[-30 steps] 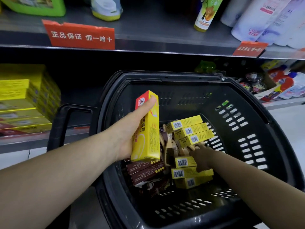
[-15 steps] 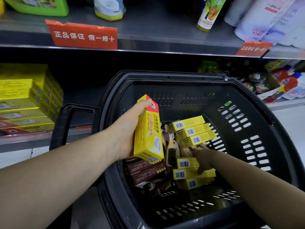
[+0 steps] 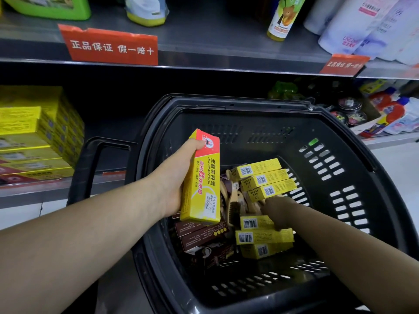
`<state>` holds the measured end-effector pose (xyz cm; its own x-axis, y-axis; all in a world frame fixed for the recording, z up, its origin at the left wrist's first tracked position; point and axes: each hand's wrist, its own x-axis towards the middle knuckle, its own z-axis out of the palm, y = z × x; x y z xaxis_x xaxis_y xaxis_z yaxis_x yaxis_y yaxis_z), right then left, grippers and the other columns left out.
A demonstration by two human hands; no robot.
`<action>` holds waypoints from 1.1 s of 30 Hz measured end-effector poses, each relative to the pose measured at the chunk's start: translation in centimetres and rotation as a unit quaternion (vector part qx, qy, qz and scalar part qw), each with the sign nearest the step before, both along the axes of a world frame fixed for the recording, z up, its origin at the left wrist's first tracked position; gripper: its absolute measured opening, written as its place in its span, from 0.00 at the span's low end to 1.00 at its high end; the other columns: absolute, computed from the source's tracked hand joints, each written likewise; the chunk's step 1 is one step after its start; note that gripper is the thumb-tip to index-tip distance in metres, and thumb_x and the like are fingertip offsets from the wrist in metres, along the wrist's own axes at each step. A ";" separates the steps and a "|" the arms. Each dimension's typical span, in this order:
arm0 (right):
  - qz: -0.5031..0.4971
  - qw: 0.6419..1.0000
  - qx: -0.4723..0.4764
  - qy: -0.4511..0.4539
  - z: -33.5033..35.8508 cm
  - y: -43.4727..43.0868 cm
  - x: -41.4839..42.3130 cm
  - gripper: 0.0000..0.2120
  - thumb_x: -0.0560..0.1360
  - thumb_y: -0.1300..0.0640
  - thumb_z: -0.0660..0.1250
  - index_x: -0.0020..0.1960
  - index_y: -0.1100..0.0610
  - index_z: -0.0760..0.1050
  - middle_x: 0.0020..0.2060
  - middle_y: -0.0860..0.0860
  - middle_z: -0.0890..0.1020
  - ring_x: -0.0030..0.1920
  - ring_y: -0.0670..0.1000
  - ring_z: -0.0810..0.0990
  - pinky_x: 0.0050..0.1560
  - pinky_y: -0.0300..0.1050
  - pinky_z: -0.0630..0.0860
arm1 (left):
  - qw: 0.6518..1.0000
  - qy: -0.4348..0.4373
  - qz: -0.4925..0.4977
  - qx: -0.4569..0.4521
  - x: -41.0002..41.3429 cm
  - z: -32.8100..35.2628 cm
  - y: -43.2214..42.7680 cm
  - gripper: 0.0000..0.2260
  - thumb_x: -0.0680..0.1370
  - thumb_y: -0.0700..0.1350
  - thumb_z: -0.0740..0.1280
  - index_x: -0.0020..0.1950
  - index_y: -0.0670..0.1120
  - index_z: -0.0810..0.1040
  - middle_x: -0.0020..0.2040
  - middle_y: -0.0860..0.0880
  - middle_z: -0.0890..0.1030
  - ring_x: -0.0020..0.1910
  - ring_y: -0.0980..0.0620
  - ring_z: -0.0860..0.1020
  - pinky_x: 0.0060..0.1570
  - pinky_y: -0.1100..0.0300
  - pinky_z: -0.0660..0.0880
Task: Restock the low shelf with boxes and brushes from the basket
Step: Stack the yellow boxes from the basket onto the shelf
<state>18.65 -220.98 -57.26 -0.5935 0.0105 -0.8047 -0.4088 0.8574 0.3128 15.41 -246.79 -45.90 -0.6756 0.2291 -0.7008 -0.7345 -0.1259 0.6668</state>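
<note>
Left grip (image 3: 174,180) clasps an upright yellow box (image 3: 204,189) above the basket (image 3: 340,132); to its lower right, right grip (image 3: 280,211) lies among stacked boxes (image 3: 265,236), and I cannot tell whether it holds anything.

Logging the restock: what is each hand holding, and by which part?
Left hand grips the yellow shoe polish box along its long edge, thumb near the red end. Right hand is down among boxes in the basket; its grip cannot be told.
</note>
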 end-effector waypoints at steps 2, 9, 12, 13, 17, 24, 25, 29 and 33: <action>-0.047 0.996 -0.052 0.056 0.5 0.6 -0.6 0.11 0.74 0.54 0.66 0.55 0.56 0.76 0.47 0.51 0.78 0.50 0.53 0.77 0.49 0.48 0.76 | 1.000 -0.012 -0.024 0.010 1.0 -0.6 -0.5 0.18 0.76 0.56 0.62 0.49 0.42 0.79 0.39 0.45 0.85 0.30 0.50 0.82 0.29 0.60 0.76; -0.201 0.975 -0.089 -0.015 0.2 3.2 0.6 0.34 0.72 0.55 0.70 0.74 0.55 0.59 0.70 0.55 0.67 0.68 0.55 0.68 0.64 0.48 0.69 | 1.000 -0.007 0.005 0.001 1.7 -0.8 -0.2 0.11 0.77 0.51 0.64 0.50 0.44 0.79 0.40 0.45 0.83 0.38 0.49 0.81 0.34 0.55 0.74; -0.187 0.979 -0.076 -0.040 -0.3 3.4 0.7 0.40 0.71 0.54 0.72 0.76 0.56 0.54 0.74 0.55 0.61 0.72 0.57 0.62 0.67 0.50 0.66 | 1.000 -0.002 0.002 -0.008 1.8 -0.9 -0.1 0.10 0.76 0.50 0.65 0.50 0.44 0.79 0.42 0.45 0.83 0.40 0.48 0.81 0.38 0.54 0.75; -0.165 0.983 -0.066 -0.039 -0.4 3.2 0.5 0.42 0.70 0.53 0.73 0.76 0.56 0.53 0.74 0.56 0.60 0.73 0.58 0.61 0.68 0.51 0.65 | 1.000 -0.002 0.001 -0.010 1.9 -0.9 -0.1 0.11 0.76 0.50 0.66 0.51 0.44 0.79 0.42 0.45 0.83 0.41 0.48 0.81 0.38 0.54 0.75; -0.056 0.998 -0.012 -0.036 -1.1 2.3 0.3 0.47 0.67 0.50 0.76 0.77 0.56 0.51 0.73 0.58 0.59 0.72 0.60 0.58 0.69 0.53 0.61 | 1.000 -0.003 -0.002 -0.013 1.8 -0.8 -0.2 0.12 0.77 0.50 0.65 0.53 0.44 0.79 0.47 0.43 0.83 0.43 0.48 0.81 0.37 0.54 0.75; -0.195 0.976 -0.089 -0.041 -1.6 3.1 0.4 0.45 0.66 0.51 0.76 0.74 0.55 0.54 0.73 0.55 0.62 0.71 0.59 0.63 0.67 0.56 0.67 | 1.000 -0.001 -0.002 -0.006 1.6 -0.7 -0.1 0.12 0.77 0.50 0.65 0.55 0.43 0.78 0.47 0.43 0.83 0.43 0.48 0.81 0.36 0.55 0.74; -0.213 0.972 -0.097 -0.038 -1.5 3.2 0.4 0.44 0.66 0.49 0.76 0.74 0.55 0.55 0.72 0.55 0.62 0.71 0.59 0.64 0.67 0.55 0.68 | 1.000 -0.001 -0.001 -0.003 1.5 -0.7 0.0 0.12 0.77 0.50 0.65 0.55 0.43 0.78 0.48 0.43 0.83 0.43 0.48 0.81 0.37 0.54 0.75; -0.236 0.965 -0.105 -0.036 -0.9 2.9 0.3 0.41 0.65 0.42 0.75 0.71 0.56 0.62 0.69 0.54 0.67 0.68 0.56 0.67 0.65 0.52 0.70 | 1.000 -0.001 0.002 0.001 1.4 -0.8 0.1 0.12 0.77 0.50 0.64 0.54 0.44 0.78 0.48 0.43 0.83 0.44 0.47 0.81 0.37 0.54 0.75; -0.321 0.925 -0.185 -0.090 2.1 2.3 0.1 0.39 0.66 0.44 0.74 0.70 0.55 0.62 0.65 0.52 0.70 0.63 0.52 0.71 0.62 0.48 0.73 | 1.000 0.003 0.011 0.001 1.4 -0.9 0.0 0.11 0.78 0.50 0.64 0.53 0.44 0.78 0.48 0.43 0.83 0.43 0.48 0.81 0.35 0.54 0.75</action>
